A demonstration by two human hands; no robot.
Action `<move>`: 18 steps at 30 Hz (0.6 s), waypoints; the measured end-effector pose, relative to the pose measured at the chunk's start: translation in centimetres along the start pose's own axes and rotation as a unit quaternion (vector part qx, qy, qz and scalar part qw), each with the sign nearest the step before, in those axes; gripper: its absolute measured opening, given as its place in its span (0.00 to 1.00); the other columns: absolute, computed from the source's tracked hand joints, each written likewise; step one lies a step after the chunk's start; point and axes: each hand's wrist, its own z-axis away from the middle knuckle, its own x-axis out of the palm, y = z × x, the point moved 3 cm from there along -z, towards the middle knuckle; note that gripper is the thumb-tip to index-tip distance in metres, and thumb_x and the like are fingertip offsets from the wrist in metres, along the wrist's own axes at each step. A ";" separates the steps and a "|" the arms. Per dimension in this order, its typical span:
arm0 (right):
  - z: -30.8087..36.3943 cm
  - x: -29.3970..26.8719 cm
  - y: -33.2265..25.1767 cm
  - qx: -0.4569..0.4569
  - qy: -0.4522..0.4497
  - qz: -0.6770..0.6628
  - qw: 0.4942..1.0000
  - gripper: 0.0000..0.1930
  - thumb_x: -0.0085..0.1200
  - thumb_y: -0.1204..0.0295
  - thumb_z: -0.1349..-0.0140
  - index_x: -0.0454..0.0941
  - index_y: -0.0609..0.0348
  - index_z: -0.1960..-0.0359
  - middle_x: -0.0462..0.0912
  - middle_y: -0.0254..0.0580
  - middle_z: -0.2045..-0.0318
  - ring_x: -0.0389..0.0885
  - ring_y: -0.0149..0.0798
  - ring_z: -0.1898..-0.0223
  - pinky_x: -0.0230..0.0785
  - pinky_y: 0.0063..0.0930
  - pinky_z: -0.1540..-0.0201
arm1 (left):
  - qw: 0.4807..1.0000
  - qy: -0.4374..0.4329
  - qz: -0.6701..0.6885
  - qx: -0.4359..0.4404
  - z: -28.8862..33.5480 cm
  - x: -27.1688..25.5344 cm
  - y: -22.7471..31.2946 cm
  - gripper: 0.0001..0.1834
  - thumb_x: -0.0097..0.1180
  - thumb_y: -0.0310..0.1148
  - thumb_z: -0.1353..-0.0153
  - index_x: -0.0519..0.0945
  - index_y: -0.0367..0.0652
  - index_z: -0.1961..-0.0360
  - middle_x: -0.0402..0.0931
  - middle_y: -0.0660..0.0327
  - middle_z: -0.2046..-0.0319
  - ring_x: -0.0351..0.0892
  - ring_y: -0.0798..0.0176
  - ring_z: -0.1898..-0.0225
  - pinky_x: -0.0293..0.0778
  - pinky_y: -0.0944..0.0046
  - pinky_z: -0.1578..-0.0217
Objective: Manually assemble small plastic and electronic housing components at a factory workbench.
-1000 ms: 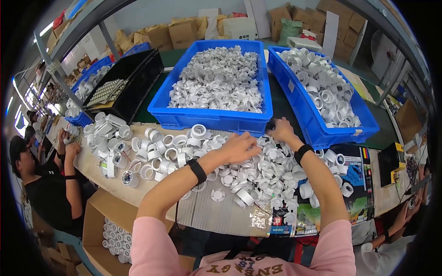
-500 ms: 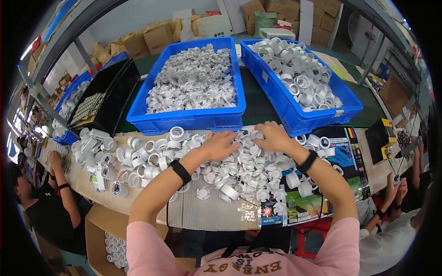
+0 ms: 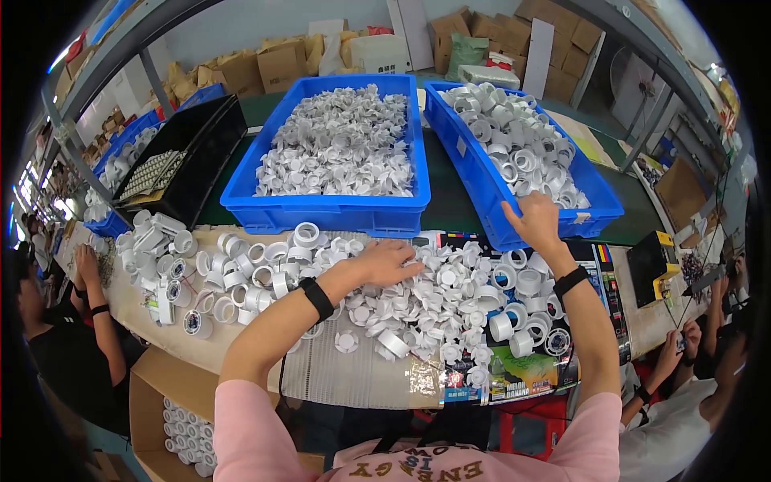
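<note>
My left hand point(image 3: 391, 263) lies with its fingers stretched out on a heap of small white finned plastic parts point(image 3: 418, 301); I see nothing held in it. Over the near edge of the right blue bin point(image 3: 582, 217) reaches my right hand point(image 3: 536, 221), touching or just above the white plastic rings point(image 3: 540, 157) inside. Its thumb stands apart from the fingers, whose tips are partly hidden, and no held part shows. Loose white rings point(image 3: 522, 301) lie on the printed mat beneath my right forearm. More rings point(image 3: 257, 273) are spread left of my left forearm.
A second blue bin point(image 3: 325, 210) full of white finned parts stands at the centre back. Left of it is a black bin point(image 3: 217, 132) holding a tray. Round units with wires point(image 3: 195, 323) sit at the left. A cardboard box point(image 3: 152, 410) is below; people work on both sides.
My right hand has moved up and right from the heap of finned parts to the edge of the right bin. My left hand stays on the heap.
</note>
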 end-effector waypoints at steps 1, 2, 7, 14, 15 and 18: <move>-0.5 0.2 -0.6 -0.023 0.019 0.005 1.000 0.21 0.59 0.57 0.47 0.75 0.60 0.89 0.75 0.45 0.85 0.74 0.45 0.77 0.65 0.39 0.70 | 1.000 0.011 -0.017 0.003 0.3 0.1 0.0 0.29 0.40 0.58 0.36 0.73 0.44 0.50 0.66 0.54 0.43 0.61 0.48 0.39 0.53 0.44 0.41; -1.5 0.7 -1.0 -0.032 0.025 0.010 0.999 0.22 0.58 0.56 0.47 0.74 0.60 0.90 0.75 0.44 0.87 0.74 0.44 0.77 0.66 0.39 0.70 | 0.999 0.021 -0.033 0.006 0.4 0.1 0.0 0.29 0.40 0.58 0.36 0.73 0.44 0.50 0.67 0.54 0.43 0.61 0.49 0.39 0.53 0.44 0.42; -3.8 3.9 -4.8 -0.032 0.030 0.021 0.999 0.24 0.57 0.54 0.46 0.75 0.60 0.91 0.75 0.43 0.88 0.75 0.43 0.77 0.65 0.39 0.71 | 0.999 0.037 -0.021 0.016 0.3 0.4 0.1 0.30 0.40 0.59 0.36 0.72 0.44 0.49 0.67 0.53 0.43 0.62 0.49 0.40 0.54 0.43 0.43; -4.5 4.9 -8.6 0.034 0.045 -0.070 0.996 0.26 0.52 0.56 0.43 0.76 0.63 0.92 0.75 0.45 0.88 0.73 0.46 0.77 0.64 0.43 0.68 | 0.998 0.056 -0.028 0.031 0.6 0.6 -0.3 0.30 0.39 0.58 0.36 0.72 0.43 0.50 0.68 0.51 0.45 0.63 0.46 0.41 0.55 0.43 0.44; -4.5 4.9 -8.6 0.031 0.044 -0.067 0.996 0.26 0.52 0.56 0.43 0.76 0.63 0.92 0.75 0.45 0.88 0.73 0.46 0.77 0.64 0.43 0.68 | 0.997 0.067 -0.025 0.039 0.5 0.5 -0.3 0.30 0.39 0.58 0.36 0.72 0.43 0.51 0.68 0.50 0.45 0.64 0.45 0.41 0.56 0.43 0.44; -4.6 5.4 -8.3 0.044 0.048 -0.060 0.996 0.24 0.51 0.58 0.43 0.76 0.62 0.92 0.75 0.44 0.88 0.73 0.46 0.77 0.64 0.42 0.69 | 0.997 0.060 -0.038 0.042 0.4 0.7 0.2 0.30 0.39 0.58 0.36 0.73 0.42 0.51 0.68 0.48 0.46 0.65 0.44 0.42 0.57 0.44 0.44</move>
